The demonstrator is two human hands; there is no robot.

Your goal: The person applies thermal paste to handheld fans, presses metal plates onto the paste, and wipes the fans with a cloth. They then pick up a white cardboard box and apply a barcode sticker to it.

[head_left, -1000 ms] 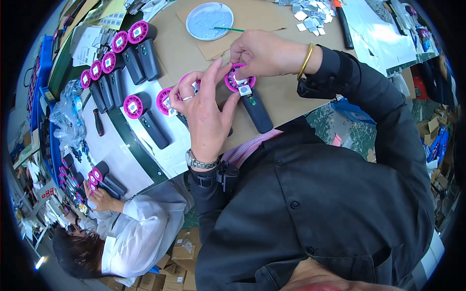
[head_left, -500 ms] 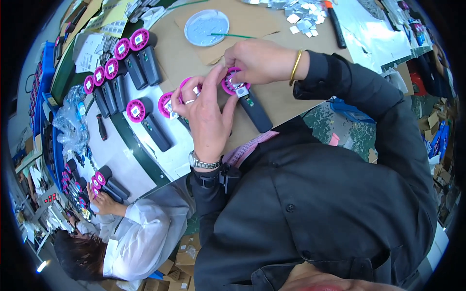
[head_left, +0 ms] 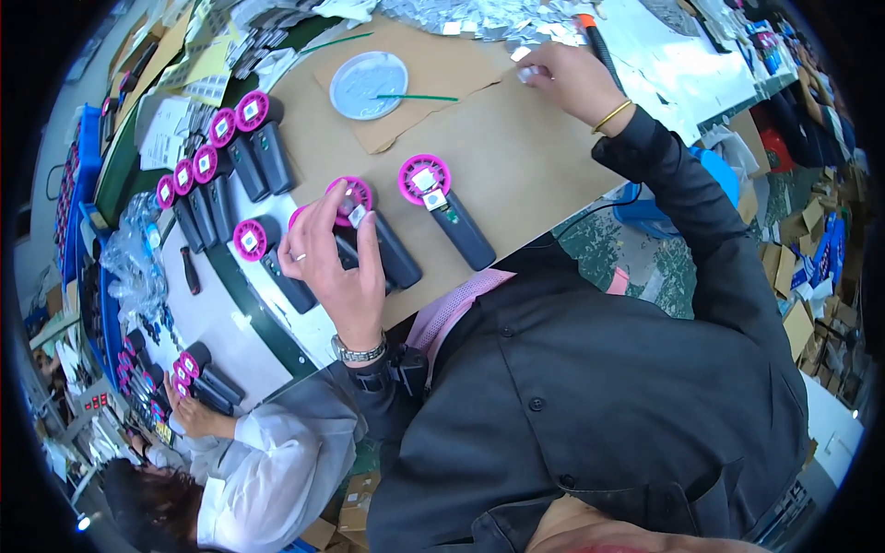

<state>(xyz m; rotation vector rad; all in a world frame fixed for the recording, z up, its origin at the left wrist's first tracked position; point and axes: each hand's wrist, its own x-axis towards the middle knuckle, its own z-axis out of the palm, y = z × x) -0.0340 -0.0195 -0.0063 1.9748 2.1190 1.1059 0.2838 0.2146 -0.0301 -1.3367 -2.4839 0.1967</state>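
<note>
A dark grey handheld device with a round pink head (head_left: 424, 180) lies on the brown board before me, apart from both hands. On its head sits a white square, and a second small white square with a dark dot (head_left: 434, 198) lies just below, by a green circuit board (head_left: 448, 215). My left hand (head_left: 336, 267) is over the neighbouring device (head_left: 395, 249), thumb and fingers apart around its pink head; its fingers partly hide that head. Farther right, my right hand (head_left: 572, 81) pinches a small white square piece (head_left: 529, 74) near the far pile.
A white round dish (head_left: 369, 88) with a green stick (head_left: 415, 98) across it rests on torn cardboard. Small silvery-white squares (head_left: 461, 20) are heaped behind. More pink-headed devices (head_left: 252, 112) stand at left. A co-worker in white (head_left: 267, 461) handles similar devices at lower left.
Both hands have left the device in the middle. My right hand moved far and right toward the white squares; my left moved left to the neighbouring device. The whole view shifted slightly.
</note>
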